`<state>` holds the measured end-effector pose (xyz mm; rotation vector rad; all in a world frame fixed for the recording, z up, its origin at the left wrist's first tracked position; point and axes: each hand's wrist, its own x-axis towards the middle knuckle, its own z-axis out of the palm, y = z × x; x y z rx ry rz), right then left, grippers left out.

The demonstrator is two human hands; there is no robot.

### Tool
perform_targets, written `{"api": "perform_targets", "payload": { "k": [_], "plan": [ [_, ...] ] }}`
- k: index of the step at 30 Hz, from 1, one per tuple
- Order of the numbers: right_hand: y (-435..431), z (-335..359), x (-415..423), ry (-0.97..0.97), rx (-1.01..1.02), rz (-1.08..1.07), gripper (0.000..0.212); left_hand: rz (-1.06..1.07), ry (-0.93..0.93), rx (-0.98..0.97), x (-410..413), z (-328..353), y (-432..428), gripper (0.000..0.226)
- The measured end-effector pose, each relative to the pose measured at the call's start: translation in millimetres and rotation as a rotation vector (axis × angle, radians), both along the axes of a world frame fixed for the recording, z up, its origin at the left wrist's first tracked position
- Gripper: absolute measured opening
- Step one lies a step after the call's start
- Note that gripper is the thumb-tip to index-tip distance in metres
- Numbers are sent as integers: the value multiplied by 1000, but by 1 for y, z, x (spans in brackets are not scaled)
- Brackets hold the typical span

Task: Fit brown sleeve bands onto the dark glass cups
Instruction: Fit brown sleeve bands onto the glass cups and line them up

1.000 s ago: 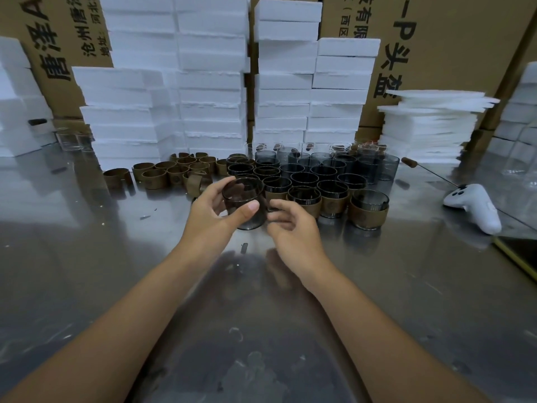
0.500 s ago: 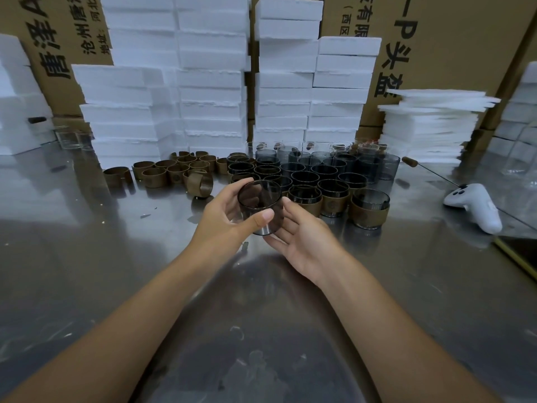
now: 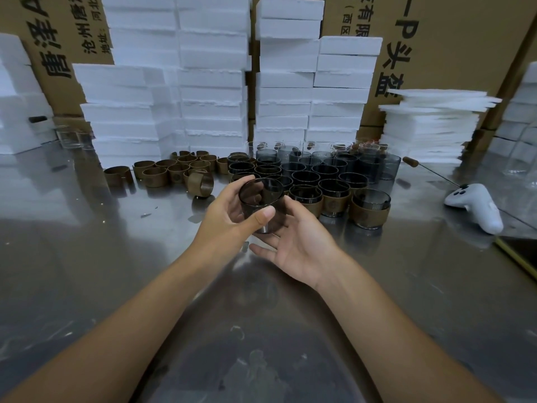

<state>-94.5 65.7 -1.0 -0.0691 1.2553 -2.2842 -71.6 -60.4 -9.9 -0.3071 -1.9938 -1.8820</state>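
Evidently your left hand (image 3: 229, 216) gripped the bare cup (image 3: 261, 199) tilted, likely to take a band. Your right hand (image 3: 302, 242) lay open at its five o'clock, loose bands (image 3: 155, 177) at ten.

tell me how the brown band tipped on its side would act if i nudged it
The tipped brown band rests on its curved wall, so it would probably roll across the smooth metal table. It looks thin and hollow, so likely light and somewhat springy when pinched.
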Motion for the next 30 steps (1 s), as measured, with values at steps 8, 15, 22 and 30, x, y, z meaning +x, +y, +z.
{"api": "perform_targets", "payload": {
  "k": [8,15,22,30],
  "plan": [
    [1,-2,0,-32,87,69,56,3,5,-11,-1,1,-4,54],
    [1,-4,-2,-27,171,-41,47,1,-12,-59,-6,-3,-7,57],
    [2,-5,-6,-34,86,-200,25,13,-15,-106,-6,-3,-6,61],
    [0,0,-1,-33,-41,-181,20,-10,-16,-84,-4,-2,-2,59]
  ]
}}
